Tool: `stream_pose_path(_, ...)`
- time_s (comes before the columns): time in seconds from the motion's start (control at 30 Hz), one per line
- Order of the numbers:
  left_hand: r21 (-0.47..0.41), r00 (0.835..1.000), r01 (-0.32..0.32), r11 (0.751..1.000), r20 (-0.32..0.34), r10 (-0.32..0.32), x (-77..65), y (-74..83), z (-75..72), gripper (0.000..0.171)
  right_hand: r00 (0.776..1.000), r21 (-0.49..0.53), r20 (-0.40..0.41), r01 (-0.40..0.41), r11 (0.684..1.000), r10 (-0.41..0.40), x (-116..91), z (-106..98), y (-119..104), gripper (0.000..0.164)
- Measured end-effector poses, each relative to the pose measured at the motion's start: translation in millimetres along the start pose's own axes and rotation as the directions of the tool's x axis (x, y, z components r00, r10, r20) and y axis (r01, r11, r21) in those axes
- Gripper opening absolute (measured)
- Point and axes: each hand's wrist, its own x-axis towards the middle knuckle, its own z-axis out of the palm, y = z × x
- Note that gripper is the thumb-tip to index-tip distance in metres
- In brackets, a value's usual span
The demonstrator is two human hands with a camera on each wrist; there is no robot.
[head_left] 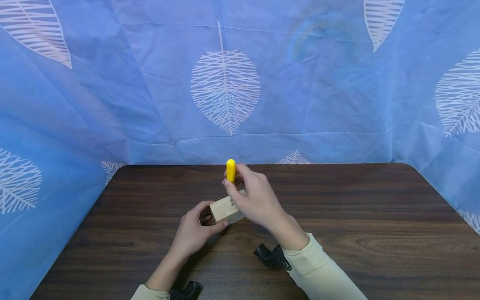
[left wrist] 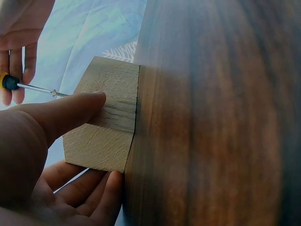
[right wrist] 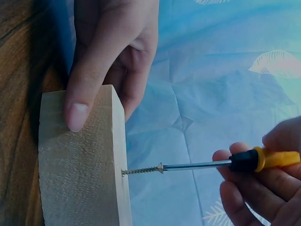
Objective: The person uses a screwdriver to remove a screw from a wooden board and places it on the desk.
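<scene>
Set on a dark wood-grain table [head_left: 375,233], near the middle and toward the far edge: a pale wooden block [head_left: 223,209], long axis slanted, between both hands. Gripped at its left end by the left hand [head_left: 193,232], with thumb pressed against the near side face and other fingers bent round the end and the far side. Standing at the upper face, to the right of that grip: a threaded screw [right wrist: 142,171], tip at the wood and most of the thread exposed. Not clear from these views: the exact depth of the tip. Fitted against the screw head, in line with it: the metal shaft [right wrist: 197,165] of a screwdriver [right wrist: 242,161], upright above the block. Pinched between thumb and fingers of the right hand [head_left: 258,198]: its yellow handle [head_left: 231,167], rounded end projecting above the grip. Visible between handle and shaft in both wrist views: a black collar. Drawn over the forearms: pale sleeves [head_left: 324,271], with black devices [head_left: 271,255] just beside the cuffs. Hung behind the table and at its sides: a creased blue cloth [head_left: 318,104] with white leaf prints [head_left: 226,91].
</scene>
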Motion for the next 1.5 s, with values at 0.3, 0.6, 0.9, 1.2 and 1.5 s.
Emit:
stream_pose_path(0.3,0.0,1.0,0.001,1.0,-0.002,-0.001,0.8,0.0,-0.3,0.051,0.998,0.055,0.056,0.002,0.998,-0.005,-0.6,1.0,-0.5,0.016)
stream_pose_path(0.6,0.006,1.0,0.014,1.0,-0.005,-0.014,0.6,-0.3,0.7,0.052,1.0,0.065,0.029,-0.004,0.998,0.003,-2.7,1.4,0.9,0.014)
stream_pose_path(0.9,0.007,1.0,0.003,1.0,0.001,-0.003,1.1,0.9,1.5,0.052,0.993,-0.008,-0.076,0.087,0.996,-0.087,-3.0,1.9,3.1,0.017)
stream_pose_path(1.2,0.0,1.0,0.012,1.0,0.004,-0.012,0.6,0.2,0.3,0.052,0.996,0.04,-0.071,0.053,0.998,-0.05,-2.2,0.7,2.4,0.021)
stream_pose_path(1.5,-0.007,1.0,0.01,1.0,0.005,-0.01,0.5,0.2,-0.1,0.051,0.998,0.091,-0.067,0.004,0.996,0.002,-2.9,-0.8,0.9,0.028)
